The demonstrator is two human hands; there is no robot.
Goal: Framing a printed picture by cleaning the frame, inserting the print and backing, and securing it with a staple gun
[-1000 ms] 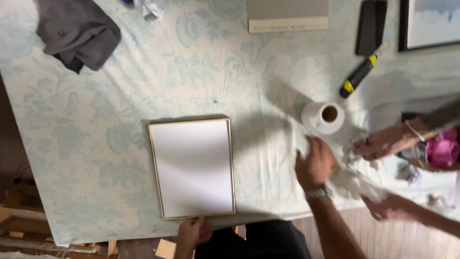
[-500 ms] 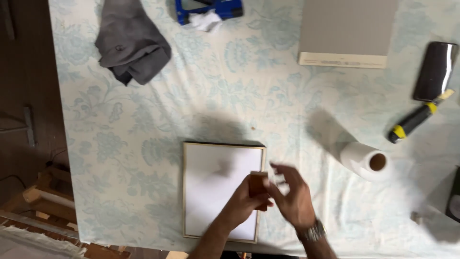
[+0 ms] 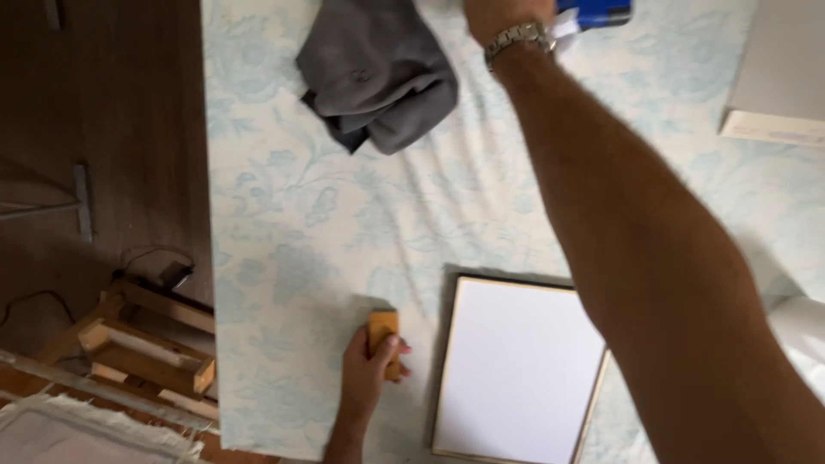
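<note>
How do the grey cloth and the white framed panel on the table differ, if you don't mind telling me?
The grey cloth is dark, soft and crumpled into a heap; the white framed panel is pale, rigid and lies flat. The cloth has an irregular outline, the panel is a neat rectangle with a thin frame. The cloth lies at the far end near the right hand, the panel at the near edge beside the left hand. Both rest on the floral tablecloth.

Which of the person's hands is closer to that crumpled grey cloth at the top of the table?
The right hand. It reaches across to the table's far edge, just right of the grey cloth. The left hand is down at the near edge, holding a small wooden block, well away from it.
</note>
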